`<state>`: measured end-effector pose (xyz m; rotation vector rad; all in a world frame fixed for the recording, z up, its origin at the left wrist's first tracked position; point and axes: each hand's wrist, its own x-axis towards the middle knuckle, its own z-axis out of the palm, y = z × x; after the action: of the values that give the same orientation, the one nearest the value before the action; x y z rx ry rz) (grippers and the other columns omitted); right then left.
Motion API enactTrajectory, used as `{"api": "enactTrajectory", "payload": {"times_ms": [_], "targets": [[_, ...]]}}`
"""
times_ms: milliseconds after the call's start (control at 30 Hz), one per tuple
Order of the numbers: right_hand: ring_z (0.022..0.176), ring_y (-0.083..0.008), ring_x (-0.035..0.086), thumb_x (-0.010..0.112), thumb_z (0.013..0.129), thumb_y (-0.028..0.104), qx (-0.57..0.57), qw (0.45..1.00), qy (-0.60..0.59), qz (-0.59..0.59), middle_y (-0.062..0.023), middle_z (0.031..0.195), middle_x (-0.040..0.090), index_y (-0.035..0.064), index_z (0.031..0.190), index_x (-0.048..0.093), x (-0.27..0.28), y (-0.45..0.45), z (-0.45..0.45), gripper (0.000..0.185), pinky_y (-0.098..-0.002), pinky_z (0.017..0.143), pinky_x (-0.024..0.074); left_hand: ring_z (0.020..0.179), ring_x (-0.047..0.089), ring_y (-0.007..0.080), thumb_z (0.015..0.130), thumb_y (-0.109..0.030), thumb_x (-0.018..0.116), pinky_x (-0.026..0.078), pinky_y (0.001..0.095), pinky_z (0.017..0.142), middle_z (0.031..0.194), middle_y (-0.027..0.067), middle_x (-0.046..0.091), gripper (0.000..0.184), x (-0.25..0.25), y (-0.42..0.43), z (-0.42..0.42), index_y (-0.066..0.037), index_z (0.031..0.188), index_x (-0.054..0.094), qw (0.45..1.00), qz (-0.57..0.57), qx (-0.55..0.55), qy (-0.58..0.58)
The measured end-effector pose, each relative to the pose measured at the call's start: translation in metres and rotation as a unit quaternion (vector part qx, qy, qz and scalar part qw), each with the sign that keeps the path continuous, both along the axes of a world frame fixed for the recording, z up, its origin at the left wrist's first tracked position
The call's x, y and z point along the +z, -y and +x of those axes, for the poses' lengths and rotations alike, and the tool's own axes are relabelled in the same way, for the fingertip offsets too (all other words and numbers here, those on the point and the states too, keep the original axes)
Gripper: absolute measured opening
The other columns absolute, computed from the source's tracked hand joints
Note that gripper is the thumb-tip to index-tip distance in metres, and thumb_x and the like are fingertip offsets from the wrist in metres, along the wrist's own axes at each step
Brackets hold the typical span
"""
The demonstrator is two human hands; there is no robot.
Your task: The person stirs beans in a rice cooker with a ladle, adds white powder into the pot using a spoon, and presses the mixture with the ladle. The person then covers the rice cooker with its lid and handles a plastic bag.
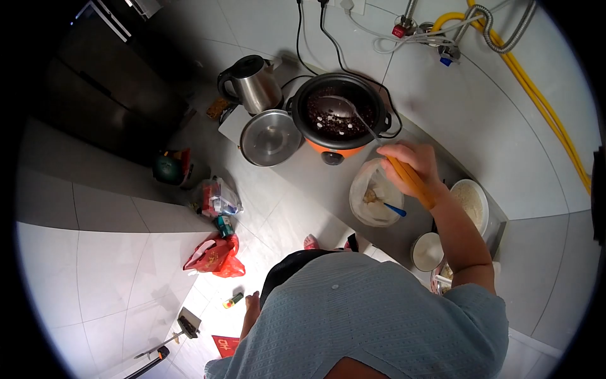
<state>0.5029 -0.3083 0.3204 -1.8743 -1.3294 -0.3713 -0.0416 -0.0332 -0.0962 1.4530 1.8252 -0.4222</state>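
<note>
My right hand (409, 165) is closed around the orange handle of a metal ladle (413, 182). The ladle's bowl rests in an orange electric cooker (332, 153) with a black pot, over dark red beans (323, 120) dotted with a few white bits. Just below that hand stands a tub lined with a clear plastic bag (360, 196), holding pale powder and a blue-handled spoon (392, 208). My left hand (252, 304) hangs low by my side, away from the counter; its fingers are too small and partly hidden to read.
Left of the cooker are a steel kettle (255, 85) and a metal lid (271, 139). At the right sit a bowl of pale grains (470, 202) and a white cup (428, 251). Cords run behind the cooker. Bags (218, 256) and a dustpan (188, 325) lie on the floor.
</note>
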Motion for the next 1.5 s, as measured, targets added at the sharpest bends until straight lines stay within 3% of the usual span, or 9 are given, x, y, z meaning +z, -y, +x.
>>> {"api": "enactTrajectory", "payload": {"times_ms": [267,367,467,667,833,933,1200,1433,1500], "targets": [[0.056,-0.0208,0.059,0.063,0.07,-0.002,-0.013,0.999,-0.031,0.014,-0.0102,0.07,0.061,0.0044,0.091,0.061,-0.001,0.005,0.007,0.022,-0.0271,0.052,0.0459,0.095,0.057,0.0349,0.077,-0.037,0.06,0.047,0.0422,0.078,0.106,0.0279,0.056,0.059,0.032,0.009,0.012,0.012,0.108,0.051,0.998,-0.041,0.043,0.004],[0.056,-0.0215,0.061,0.067,0.07,0.002,0.0,0.997,-0.044,0.059,-0.0079,0.072,0.063,0.0106,0.093,0.061,-0.011,-0.002,0.007,0.025,-0.0271,0.05,0.0479,0.093,0.058,0.0342,0.078,-0.037,0.06,0.047,0.042,0.076,0.105,0.0271,0.057,0.058,0.02,0.009,0.004,0.012,0.108,0.05,0.999,-0.025,0.036,0.002],[0.058,-0.0208,0.062,0.067,0.072,0.001,0.018,0.991,-0.102,0.08,-0.0077,0.074,0.064,0.0097,0.092,0.061,-0.013,-0.006,0.004,0.023,-0.0263,0.053,0.0488,0.087,0.059,0.0336,0.078,-0.036,0.059,0.048,0.0417,0.072,0.101,0.0262,0.058,0.057,0.004,0.007,-0.006,0.012,0.107,0.051,1.0,0.009,0.016,0.006],[0.059,-0.0174,0.062,0.067,0.072,0.001,0.016,0.993,-0.102,0.059,-0.0066,0.075,0.065,0.0087,0.093,0.061,-0.028,-0.018,0.013,0.022,-0.025,0.054,0.0482,0.086,0.059,0.0339,0.078,-0.036,0.059,0.048,0.0419,0.071,0.1,0.0272,0.058,0.057,0.03,0.008,0.013,0.012,0.107,0.051,0.999,-0.019,0.033,0.012],[0.059,-0.0167,0.061,0.067,0.073,0.002,0.004,0.992,-0.087,0.095,-0.0062,0.074,0.064,0.0082,0.092,0.061,-0.041,-0.029,0.035,0.021,-0.0252,0.054,0.0481,0.1,0.056,0.0386,0.078,-0.036,0.058,0.045,0.0415,0.084,0.106,0.0312,0.057,0.059,-0.018,0.0,-0.016,0.015,0.107,0.051,0.998,0.043,-0.053,0.0],[0.06,-0.0167,0.062,0.067,0.074,0.003,0.003,0.986,-0.082,0.143,-0.0065,0.073,0.064,0.0083,0.092,0.061,-0.05,-0.036,0.053,0.02,-0.0246,0.055,0.0478,0.105,0.054,0.0401,0.078,-0.037,0.058,0.042,0.0409,0.089,0.11,0.0324,0.055,0.061,-0.01,0.001,-0.014,0.016,0.106,0.051,0.999,0.015,-0.031,0.018],[0.063,-0.0137,0.06,0.065,0.076,0.004,-0.073,0.985,-0.13,0.086,-0.0058,0.075,0.063,0.0075,0.093,0.061,-0.027,-0.018,0.058,0.017,-0.0236,0.06,0.0467,0.094,0.059,0.0406,0.077,-0.038,0.056,0.045,0.0443,0.08,0.093,0.033,0.06,0.056,-0.01,0.004,-0.021,0.016,0.092,0.058,0.999,0.024,-0.046,-0.012],[0.063,-0.0145,0.058,0.061,0.076,0.002,0.018,0.997,-0.079,0.008,-0.0069,0.076,0.063,0.0047,0.09,0.061,0.034,0.012,0.047,0.015,-0.0253,0.059,0.0453,0.094,0.058,0.0427,0.077,-0.038,0.055,0.044,0.0451,0.081,0.092,0.0338,0.059,0.056,-0.011,0.003,-0.023,0.016,0.092,0.058,0.997,0.032,-0.077,0.002],[0.065,-0.0174,0.058,0.061,0.074,0.001,0.077,0.988,-0.114,-0.077,-0.007,0.078,0.063,0.0043,0.09,0.061,0.044,0.018,0.046,0.016,-0.0267,0.061,0.0459,0.088,0.059,0.0406,0.077,-0.037,0.056,0.045,0.0448,0.076,0.09,0.0319,0.06,0.055,-0.008,0.001,-0.015,0.015,0.094,0.057,0.997,0.038,-0.065,0.0]]}}
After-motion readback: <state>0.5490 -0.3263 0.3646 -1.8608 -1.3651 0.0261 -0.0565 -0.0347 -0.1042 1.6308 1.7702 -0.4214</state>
